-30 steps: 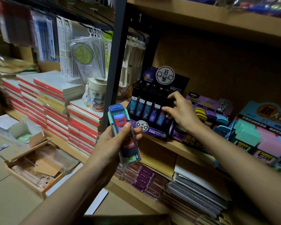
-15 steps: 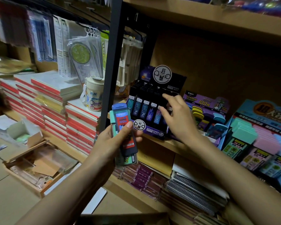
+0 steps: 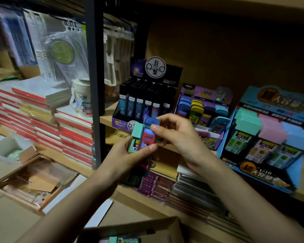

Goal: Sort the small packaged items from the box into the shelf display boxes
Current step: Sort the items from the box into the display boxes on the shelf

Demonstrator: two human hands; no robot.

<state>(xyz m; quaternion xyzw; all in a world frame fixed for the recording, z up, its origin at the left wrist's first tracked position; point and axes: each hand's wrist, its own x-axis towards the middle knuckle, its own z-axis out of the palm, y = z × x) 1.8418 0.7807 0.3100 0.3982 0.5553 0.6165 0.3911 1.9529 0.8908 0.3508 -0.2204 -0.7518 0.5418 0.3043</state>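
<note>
Stacks of red-edged notebooks (image 3: 42,109) lie at the left. In the middle the left hand (image 3: 128,156) grips a few small packs (image 3: 136,134) upright, just in front of the black display box (image 3: 144,95), and the right hand (image 3: 181,137) pinches the top of the blue-capped pack (image 3: 149,137) among them. More to the right, the purple display box (image 3: 203,109) and the blue display box (image 3: 270,135) stand on the same shelf.

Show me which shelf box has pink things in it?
The blue display box, farthest right. The middle purple box holds blue, yellow and teal packs; the left box dark ones.
</note>
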